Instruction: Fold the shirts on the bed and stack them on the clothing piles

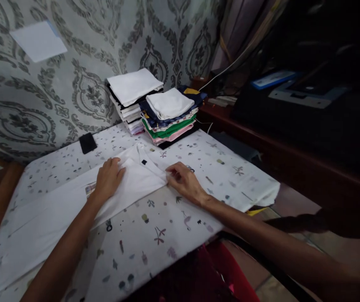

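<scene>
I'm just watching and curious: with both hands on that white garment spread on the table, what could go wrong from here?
1. The right hand pinches only the edge of the white cloth garment; it might slip and the fold come out crooked.
2. The left hand presses flat on it; bunched cloth beneath could crease.
3. The small black flat rectangular object lies close by on the patterned table cover, and a sweep of cloth could perhaps nudge it.

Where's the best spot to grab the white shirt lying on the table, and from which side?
Probably the folded edge by the collar, pinched from the right. The white shirt lies flat on the table, so only its edges offer a grip. The right hand already pinches that edge, while the left hand presses flat on the cloth, steadying it.
</scene>
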Demonstrator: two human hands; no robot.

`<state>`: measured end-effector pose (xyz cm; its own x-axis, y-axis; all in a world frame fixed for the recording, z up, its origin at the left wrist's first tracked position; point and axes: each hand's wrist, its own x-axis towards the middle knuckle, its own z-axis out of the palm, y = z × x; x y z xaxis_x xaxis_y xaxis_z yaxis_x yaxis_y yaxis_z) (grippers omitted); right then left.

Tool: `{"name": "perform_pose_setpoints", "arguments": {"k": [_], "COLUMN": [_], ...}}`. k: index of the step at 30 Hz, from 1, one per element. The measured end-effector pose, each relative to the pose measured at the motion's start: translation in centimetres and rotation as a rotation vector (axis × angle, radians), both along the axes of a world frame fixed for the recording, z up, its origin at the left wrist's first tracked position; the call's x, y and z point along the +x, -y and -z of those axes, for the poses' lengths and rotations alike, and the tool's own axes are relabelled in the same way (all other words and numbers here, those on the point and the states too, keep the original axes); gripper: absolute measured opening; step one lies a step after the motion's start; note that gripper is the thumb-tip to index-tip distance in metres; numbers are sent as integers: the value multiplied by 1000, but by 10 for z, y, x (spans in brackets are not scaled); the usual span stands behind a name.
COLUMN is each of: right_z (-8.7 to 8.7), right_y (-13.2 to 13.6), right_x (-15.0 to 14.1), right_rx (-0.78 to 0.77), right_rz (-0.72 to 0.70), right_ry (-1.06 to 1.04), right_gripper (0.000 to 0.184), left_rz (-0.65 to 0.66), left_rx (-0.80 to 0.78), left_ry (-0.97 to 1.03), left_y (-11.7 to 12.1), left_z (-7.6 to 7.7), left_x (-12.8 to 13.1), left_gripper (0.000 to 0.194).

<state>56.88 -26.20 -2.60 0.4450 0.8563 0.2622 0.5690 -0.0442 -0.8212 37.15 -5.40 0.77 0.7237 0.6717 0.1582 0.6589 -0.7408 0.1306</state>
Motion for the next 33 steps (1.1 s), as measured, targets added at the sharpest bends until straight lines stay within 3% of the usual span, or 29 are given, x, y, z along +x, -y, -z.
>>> {"name": "perform_pose_setpoints", "arguments": {"k": [3,8,13,17,22,26,30,33], "right_z": [-1,2,3,4,-4,-21,-30,-24], "right_y": [1,0,-2,-3,-5,-36,-105,-155], "right_x": [3,-2,-6,-5,-8,-12,-24,-35], "right_rx": [27,-60,-130,-107,-102,-89,-76,-113], "right_rz": [29,-87,-98,-71,-80,-200,-424,-477], "right_ry": [-29,134,271,260,292,379,498,592], "right_gripper": [16,15,3,13,12,12,23,29], "left_rz": [1,-43,-63,-65,33,46,-26,-155], "left_rx": [-19,-37,-108,-94,-222,-319,-393,-446], "left_ry": [-34,-47,127,116,130,256,126,13], "left_y": [2,-6,-17,-16,-22,-37,-44,-41], "left_z": [-1,4,6,10,5,-13,-28,-32], "left_x": [-3,-1,-3,0,-5,-55,-146,-220], "left_gripper": [32,22,17,17,17,30,30,30]}}
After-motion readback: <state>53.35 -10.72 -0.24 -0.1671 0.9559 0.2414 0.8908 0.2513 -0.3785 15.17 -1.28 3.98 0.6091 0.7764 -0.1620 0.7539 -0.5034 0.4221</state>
